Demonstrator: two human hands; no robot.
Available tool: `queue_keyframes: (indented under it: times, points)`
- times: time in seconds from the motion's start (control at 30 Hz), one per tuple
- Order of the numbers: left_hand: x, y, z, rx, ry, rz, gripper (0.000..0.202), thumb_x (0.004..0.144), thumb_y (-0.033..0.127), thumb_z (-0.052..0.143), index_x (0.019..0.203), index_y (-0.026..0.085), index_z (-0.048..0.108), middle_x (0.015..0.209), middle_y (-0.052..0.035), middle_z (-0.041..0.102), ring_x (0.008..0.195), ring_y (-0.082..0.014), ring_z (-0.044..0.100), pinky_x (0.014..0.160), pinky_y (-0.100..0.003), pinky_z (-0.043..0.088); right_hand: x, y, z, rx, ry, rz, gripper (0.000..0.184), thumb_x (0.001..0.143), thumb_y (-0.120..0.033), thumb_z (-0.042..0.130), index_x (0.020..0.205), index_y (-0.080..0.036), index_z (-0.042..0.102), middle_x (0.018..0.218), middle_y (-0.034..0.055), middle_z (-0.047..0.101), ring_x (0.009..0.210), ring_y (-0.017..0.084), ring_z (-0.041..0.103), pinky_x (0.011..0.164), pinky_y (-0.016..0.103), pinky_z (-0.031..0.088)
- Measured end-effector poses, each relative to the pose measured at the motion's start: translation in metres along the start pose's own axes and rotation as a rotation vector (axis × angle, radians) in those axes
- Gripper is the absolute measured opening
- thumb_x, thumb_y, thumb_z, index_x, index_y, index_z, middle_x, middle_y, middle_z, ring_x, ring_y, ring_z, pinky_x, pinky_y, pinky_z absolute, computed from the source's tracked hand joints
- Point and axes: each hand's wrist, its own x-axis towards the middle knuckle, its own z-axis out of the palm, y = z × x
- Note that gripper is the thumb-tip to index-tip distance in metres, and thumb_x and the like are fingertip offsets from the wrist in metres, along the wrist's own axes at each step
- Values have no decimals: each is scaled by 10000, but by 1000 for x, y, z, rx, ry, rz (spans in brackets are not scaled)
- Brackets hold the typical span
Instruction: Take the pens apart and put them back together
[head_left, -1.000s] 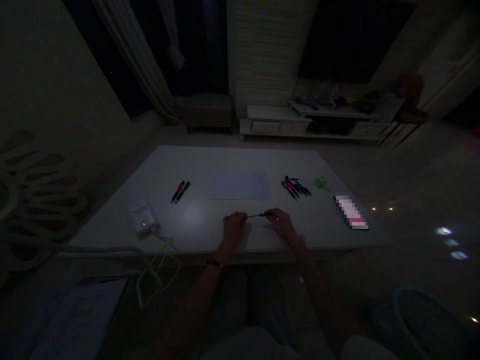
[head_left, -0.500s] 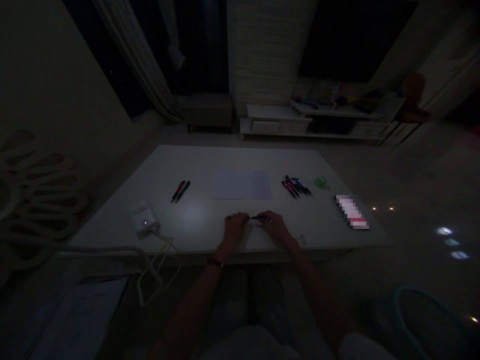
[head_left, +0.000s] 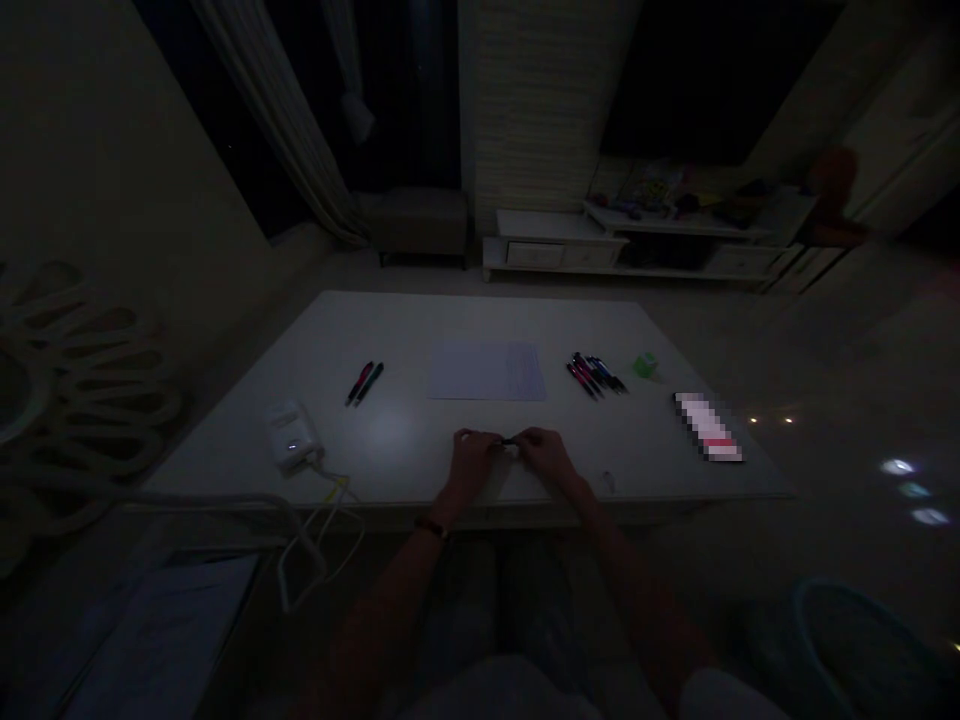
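In the dim light my left hand (head_left: 474, 455) and my right hand (head_left: 546, 455) are close together over the near edge of the white table (head_left: 405, 330). Both are closed on a dark pen (head_left: 509, 441), one at each end, with only a short piece of it showing between the fingers. A sheet of paper (head_left: 487, 371) lies just beyond my hands. Two pens (head_left: 364, 383) lie to its left, and a bunch of several pens (head_left: 595, 375) lies to its right.
A small green object (head_left: 643, 365) sits beside the pen bunch, and a flat white item (head_left: 708, 426) lies at the table's right. A white device (head_left: 292, 437) with cables hangs off the left front edge. A low cabinet (head_left: 555, 252) stands behind.
My hands have come together along the pen, so the stretch visible between them has shrunk from long to short. The right hand moved left.
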Motion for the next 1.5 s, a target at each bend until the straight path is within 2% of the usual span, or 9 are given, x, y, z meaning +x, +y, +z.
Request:
queue_keyframes:
  times: [0.1,0.27,0.4,0.53,0.63,0.87,1.17,1.3,1.5]
  points:
    - [-1,0,2,-9,0,40,166,857,213,515,949,230,652,911,-13,713,850,-151,631,932,-385,300,2,0,0,-25,-28,51,482,822,-543,445,613,-153,637,463,18,559,460,121,522,505,230,386]
    - [-1,-4,5,7,28,26,159,873,227,499,958,225,634,948,-28,706,878,-160,625,917,-381,318,0,-1,-4,40,-75,-32,394,779,-534,525,754,-155,632,641,27,632,567,129,551,549,228,390]
    - [-1,-7,7,13,17,57,164,868,213,508,975,230,632,944,-22,708,865,-155,630,912,-374,327,0,-2,-6,-22,-66,-12,503,835,-562,406,561,-166,551,511,8,528,510,120,488,535,235,358]
    - [0,-6,6,5,51,22,159,863,222,520,968,226,640,949,-27,710,864,-161,637,901,-375,345,2,-1,-8,82,-95,-19,423,793,-562,475,673,-166,563,566,-7,536,522,117,470,522,228,356]
    - [-1,-5,5,-12,46,42,164,860,224,525,970,226,646,948,-39,711,871,-169,638,912,-383,347,2,1,-10,74,-102,19,489,821,-588,397,587,-173,509,494,-15,469,485,112,427,490,231,326]
    - [-2,-8,6,-7,75,77,177,872,219,504,980,225,644,957,-37,710,866,-170,642,915,-387,347,1,1,-12,50,-142,-14,497,826,-587,394,590,-168,522,489,-27,442,484,105,407,498,230,312]
    - [-1,-6,4,15,88,96,170,874,223,504,972,220,644,943,-46,711,865,-171,638,917,-390,348,3,5,-13,26,-157,-43,428,796,-558,463,652,-163,543,556,-24,488,539,108,425,525,224,320]
    - [-2,-6,3,10,48,100,185,878,220,492,983,229,644,947,-38,712,870,-169,637,938,-398,338,0,1,-14,43,-226,-4,500,857,-551,341,570,-170,491,496,-26,432,501,104,396,513,229,308]
    - [-4,-6,1,18,58,78,178,872,215,495,959,236,650,934,-28,712,867,-163,637,934,-394,344,-4,-8,-13,0,-231,-98,403,818,-532,451,670,-168,541,610,-10,529,588,115,445,556,221,328]
